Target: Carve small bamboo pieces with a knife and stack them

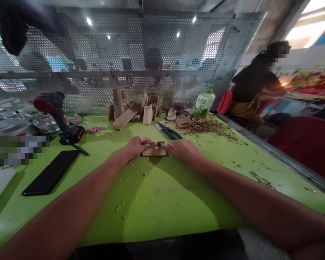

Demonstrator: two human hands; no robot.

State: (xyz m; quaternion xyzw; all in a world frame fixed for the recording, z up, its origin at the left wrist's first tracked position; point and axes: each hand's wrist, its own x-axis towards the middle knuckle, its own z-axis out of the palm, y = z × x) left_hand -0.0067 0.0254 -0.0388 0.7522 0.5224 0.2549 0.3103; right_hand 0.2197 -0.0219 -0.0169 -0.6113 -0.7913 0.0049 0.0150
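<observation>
- So, the wooden piece (154, 151) sits around the middle of the green surface (162, 206), right between the two hands, a bit nearer the far side than the front edge.
- Left hand (137, 147): pinched in on the left end of that wooden piece, fingers over the top edge.
- Right hand (182, 148): up against the right end, fingers bunched close together by a small dark spot on the wood. Honestly can't tell if it's gripping something there.
- Pale crumbs (145, 174) are scattered on the near side of the wood.
- Green-handled pliers (167, 131) lie just behind the right hand.
- Further back there's a bunch of wood offcuts (126, 116), a heap of brown strips (206, 126) and a green-labelled bottle (205, 102).
- Over on the left: a red-and-black power drill (55, 112), standing, plus a flat black slab (51, 172).
- Another person (256, 81) sits off to the right.
</observation>
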